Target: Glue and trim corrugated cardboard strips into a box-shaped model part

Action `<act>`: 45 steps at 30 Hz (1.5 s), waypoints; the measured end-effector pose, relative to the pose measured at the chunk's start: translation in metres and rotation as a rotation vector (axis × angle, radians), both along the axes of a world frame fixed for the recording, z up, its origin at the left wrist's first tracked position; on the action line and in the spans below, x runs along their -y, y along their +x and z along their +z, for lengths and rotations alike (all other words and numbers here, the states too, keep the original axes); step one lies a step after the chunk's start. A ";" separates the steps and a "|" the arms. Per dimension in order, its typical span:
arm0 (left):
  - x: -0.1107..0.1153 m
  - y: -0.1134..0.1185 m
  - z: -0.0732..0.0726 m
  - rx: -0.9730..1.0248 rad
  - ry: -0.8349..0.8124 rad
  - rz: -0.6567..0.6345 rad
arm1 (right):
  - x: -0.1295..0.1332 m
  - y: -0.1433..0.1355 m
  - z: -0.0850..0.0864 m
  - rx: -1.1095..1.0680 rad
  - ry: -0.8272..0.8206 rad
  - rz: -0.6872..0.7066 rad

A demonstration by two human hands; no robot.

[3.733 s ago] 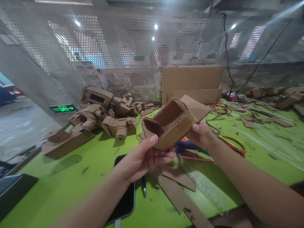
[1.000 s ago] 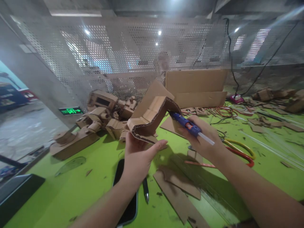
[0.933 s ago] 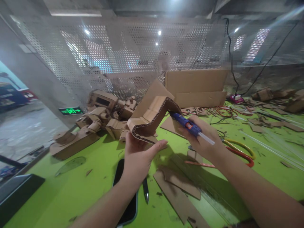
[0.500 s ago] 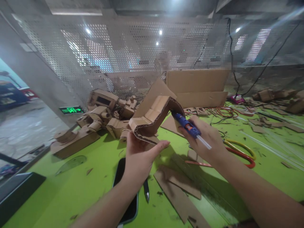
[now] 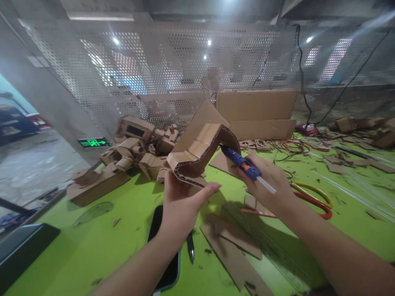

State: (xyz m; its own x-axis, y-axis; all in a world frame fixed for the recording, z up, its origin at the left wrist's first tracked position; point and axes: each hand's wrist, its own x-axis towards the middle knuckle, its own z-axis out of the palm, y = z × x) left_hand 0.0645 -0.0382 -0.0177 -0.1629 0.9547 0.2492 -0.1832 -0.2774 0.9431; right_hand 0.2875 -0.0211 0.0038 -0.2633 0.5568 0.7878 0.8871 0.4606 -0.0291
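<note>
**Cardboard shell held up, glue gun at its edge**

Corrugated cardboard piece (image 5: 200,154), folded into a stepped shell, sits above the green table (image 5: 92,246), in front of me. My left hand (image 5: 180,203) pinches its lower edge from beneath, thumb out to the side. My right hand (image 5: 268,185) is closed around a blue glue gun (image 5: 242,164), a clear stick poking out its back; the nozzle meets the shell's right inner edge.

Risks as I judge them: the hold is only at the bottom edge, so pressure from the nozzle could swing the shell or spring the fold open. Hot glue could drip onto my left fingers, or onto the phone (image 5: 166,246) and pen (image 5: 190,248) lying directly below. Loose cardboard strips (image 5: 231,242) and red-handled scissors (image 5: 311,199) crowd the space under my right wrist.
</note>
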 end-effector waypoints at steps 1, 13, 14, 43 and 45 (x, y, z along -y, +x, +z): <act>0.000 0.000 0.001 0.002 -0.004 -0.001 | 0.001 -0.001 0.001 -0.003 0.015 0.010; 0.002 -0.004 0.009 -0.048 -0.002 0.025 | 0.002 0.000 0.000 0.035 -0.126 0.092; 0.002 -0.004 0.009 -0.047 0.001 0.028 | 0.002 0.000 -0.001 0.036 -0.140 0.093; 0.001 -0.004 0.009 -0.030 0.076 0.039 | 0.010 -0.006 -0.002 0.229 -0.166 0.256; 0.002 -0.004 0.009 -0.037 0.076 0.044 | 0.010 -0.006 0.000 0.240 -0.145 0.281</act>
State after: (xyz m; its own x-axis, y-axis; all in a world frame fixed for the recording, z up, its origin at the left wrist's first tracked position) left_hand 0.0605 -0.0404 -0.0083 -0.1932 0.9250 0.3270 -0.1347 -0.3552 0.9250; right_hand 0.2814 -0.0311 0.0034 -0.5881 0.5380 0.6039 0.7169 0.6925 0.0812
